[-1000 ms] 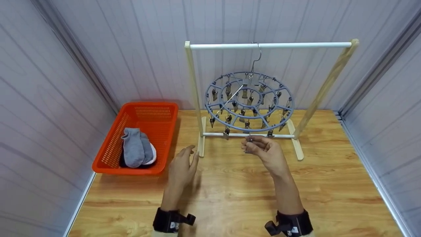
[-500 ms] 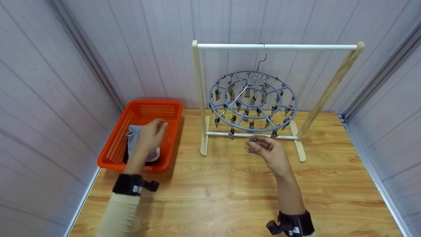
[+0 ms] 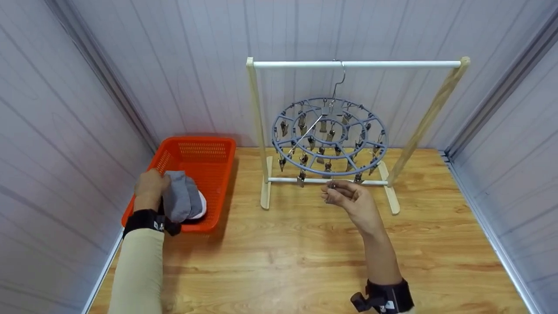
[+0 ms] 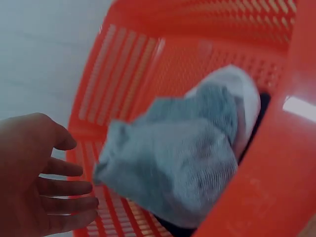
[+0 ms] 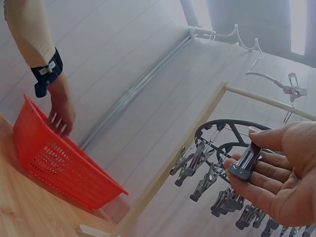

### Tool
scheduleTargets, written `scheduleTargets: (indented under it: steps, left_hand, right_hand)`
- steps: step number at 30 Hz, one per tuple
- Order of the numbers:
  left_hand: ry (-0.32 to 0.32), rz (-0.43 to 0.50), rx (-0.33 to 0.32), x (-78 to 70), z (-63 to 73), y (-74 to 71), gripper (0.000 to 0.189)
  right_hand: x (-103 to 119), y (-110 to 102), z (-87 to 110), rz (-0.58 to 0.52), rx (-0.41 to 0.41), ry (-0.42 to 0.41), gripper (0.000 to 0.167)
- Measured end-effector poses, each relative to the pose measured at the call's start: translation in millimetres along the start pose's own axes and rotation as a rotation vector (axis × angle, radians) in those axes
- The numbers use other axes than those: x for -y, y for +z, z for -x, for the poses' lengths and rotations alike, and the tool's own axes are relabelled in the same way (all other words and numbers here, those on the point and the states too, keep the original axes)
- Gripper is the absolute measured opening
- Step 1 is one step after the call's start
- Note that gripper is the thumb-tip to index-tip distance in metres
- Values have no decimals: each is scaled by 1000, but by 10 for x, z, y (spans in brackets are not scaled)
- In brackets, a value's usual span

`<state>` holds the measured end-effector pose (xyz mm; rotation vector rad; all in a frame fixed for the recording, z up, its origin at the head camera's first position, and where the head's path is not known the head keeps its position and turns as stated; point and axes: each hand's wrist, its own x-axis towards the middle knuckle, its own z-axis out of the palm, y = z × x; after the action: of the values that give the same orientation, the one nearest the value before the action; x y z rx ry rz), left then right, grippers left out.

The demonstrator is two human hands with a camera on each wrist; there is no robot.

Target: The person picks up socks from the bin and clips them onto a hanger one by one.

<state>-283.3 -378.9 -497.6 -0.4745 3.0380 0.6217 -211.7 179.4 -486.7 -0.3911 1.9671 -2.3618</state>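
In the head view my left hand [image 3: 150,187] reaches into the orange basket [image 3: 220,183] at its left side. Grey socks [image 3: 178,198] lie there just right of the fingers, over something white and something dark. The left wrist view shows that hand [image 4: 44,182] with fingers spread and relaxed, the thumb apart, close to the cuff of the top sock [image 4: 168,163] and holding nothing. My right hand [image 3: 355,200] pinches a metal clip [image 5: 246,162] between thumb and fingers, below the front rim of the round clip hanger [image 3: 329,173].
The hanger hangs by its hook from the white bar [image 3: 401,64] of a wooden stand, whose left post [image 3: 258,117] rises between basket and hanger. Several other metal clips [image 5: 200,158] dangle from the rings. Panel walls [image 3: 52,174] close off the left, back and right.
My left hand has moved left from the table by the stand, across the socks, to the basket's left side. The right hand keeps its pinch on the clip in the same place.
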Motion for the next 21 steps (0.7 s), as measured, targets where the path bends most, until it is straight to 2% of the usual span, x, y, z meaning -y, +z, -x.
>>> scheduleTargets:
  steps: [4,8,12,17,21]
  left_hand:
    - [-50,-28,14,54,-14,45,38]
    - [-46,-92,62,16,-13,74,40]
    - [-29,-116,78,28,-7,109,40]
    - [-8,-98,44,100,-7,174,33]
    - [-7,-60,-35,152,-46,206,28]
  right_hand:
    - [2,5,0,3,-3,-5,35]
    - [2,7,-4,-5,-1,-8,36]
    - [4,-6,-1,-17,1,-23,36]
    - [6,-27,4,-21,5,-25,34]
    - [2,-40,1,-12,11,-31,33]
